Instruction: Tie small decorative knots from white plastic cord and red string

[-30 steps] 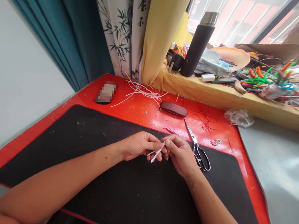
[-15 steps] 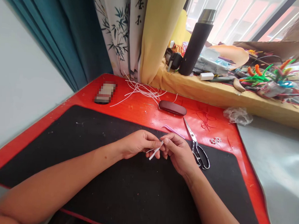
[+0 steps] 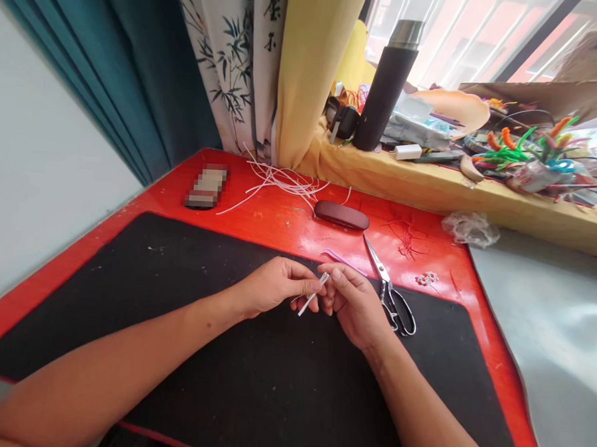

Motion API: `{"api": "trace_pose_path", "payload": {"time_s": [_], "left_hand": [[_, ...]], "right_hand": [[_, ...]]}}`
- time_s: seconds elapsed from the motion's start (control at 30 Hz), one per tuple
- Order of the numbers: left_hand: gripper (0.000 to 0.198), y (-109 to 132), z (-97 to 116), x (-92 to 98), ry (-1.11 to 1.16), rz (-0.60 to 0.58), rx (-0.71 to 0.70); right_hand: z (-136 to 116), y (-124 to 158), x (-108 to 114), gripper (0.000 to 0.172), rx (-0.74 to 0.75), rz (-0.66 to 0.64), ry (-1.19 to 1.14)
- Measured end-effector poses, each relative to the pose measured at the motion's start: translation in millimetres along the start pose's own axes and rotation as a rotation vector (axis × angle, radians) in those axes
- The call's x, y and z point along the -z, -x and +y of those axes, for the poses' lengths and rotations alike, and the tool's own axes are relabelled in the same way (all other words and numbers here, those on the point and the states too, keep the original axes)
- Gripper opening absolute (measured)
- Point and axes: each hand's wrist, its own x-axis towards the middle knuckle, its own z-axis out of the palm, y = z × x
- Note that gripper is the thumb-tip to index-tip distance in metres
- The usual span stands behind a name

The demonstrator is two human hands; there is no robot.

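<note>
A glossy red tabletop carries a matte black mat with a thin red edge and pale specks. Beyond it, wrinkled yellow cloth covers the sill, where a dark cylindrical flask with a shiny metal cap stands. On the tabletop, a loose tangle of thin white strips lies beside a smooth, rounded maroon case. Steel scissors with pointed blades and dark looped handles lie across the mat's edge, near the right hand. Over the mat, the left hand pinches a narrow, flat white strip between thumb and fingers. The right fingertips curl at its upper end; whether they pinch it, I cannot tell.
</note>
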Motion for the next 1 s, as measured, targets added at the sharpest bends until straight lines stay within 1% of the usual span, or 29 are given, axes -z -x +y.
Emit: {"api": "trace_pose_path", "payload": {"time_s": [0.2, 0.53, 0.83, 1.0], "left_hand": [[0.044, 1.4, 4.5, -3.2, -0.027, 0.062, -0.023], [0.040, 1.5, 3.5, -3.5, -0.060, 0.026, -0.001], [0.047, 1.4, 0.5, -2.4, 0.013, -0.008, 0.011], [0.047, 1.0, -1.4, -0.7, 0.008, -0.016, 0.022]], "right_hand": [[-0.8, -0.1, -1.1, 0.031, -0.009, 0.020, -0.003], [-0.3, -0.5, -1.4, 0.028, -0.019, 0.001, -0.015], [-0.9, -1.3, -0.7, 0.030, -0.019, -0.011, 0.024], [-0.2, -2.0, 0.8, 0.031, -0.016, -0.016, 0.053]]}}
